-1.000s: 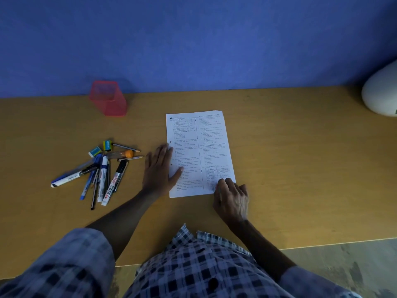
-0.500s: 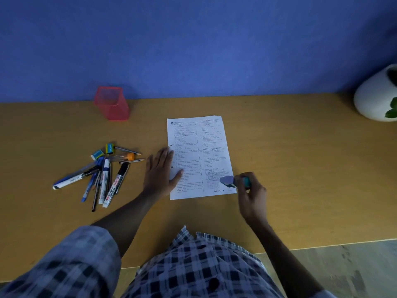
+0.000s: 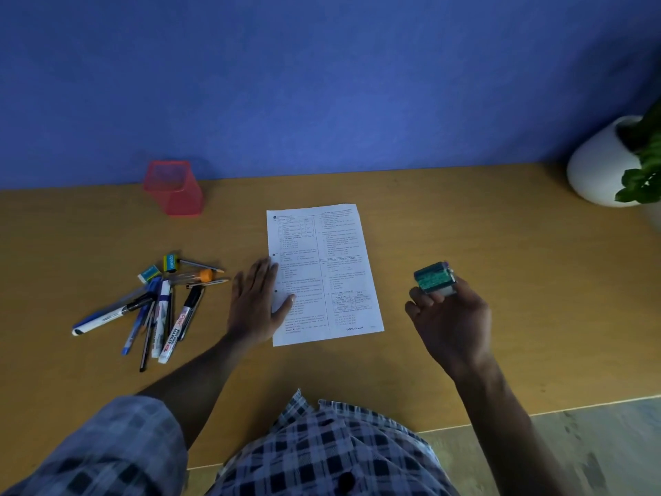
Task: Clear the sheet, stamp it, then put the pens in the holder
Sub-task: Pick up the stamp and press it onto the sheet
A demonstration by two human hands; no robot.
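Note:
A printed white sheet (image 3: 332, 259) lies flat in the middle of the wooden desk, with a dark stamp mark (image 3: 354, 328) near its lower right corner. My left hand (image 3: 255, 302) rests flat, fingers spread, on the sheet's left edge. My right hand (image 3: 450, 318) hovers right of the sheet, off the paper, holding a small green stamp (image 3: 434, 277) in its fingertips. A heap of pens and markers (image 3: 153, 309) lies on the desk to the left. The red mesh pen holder (image 3: 174, 187) stands by the wall, upright.
Two small erasers (image 3: 171, 262) and pencils lie at the top of the pen heap. A white plant pot (image 3: 604, 166) with green leaves stands at the far right by the blue wall. The desk's front edge (image 3: 536, 411) runs just before my body.
My right hand lifted the stamp off the sheet's lower right corner and carried it to the right, leaving a mark there. My left hand stayed on the sheet.

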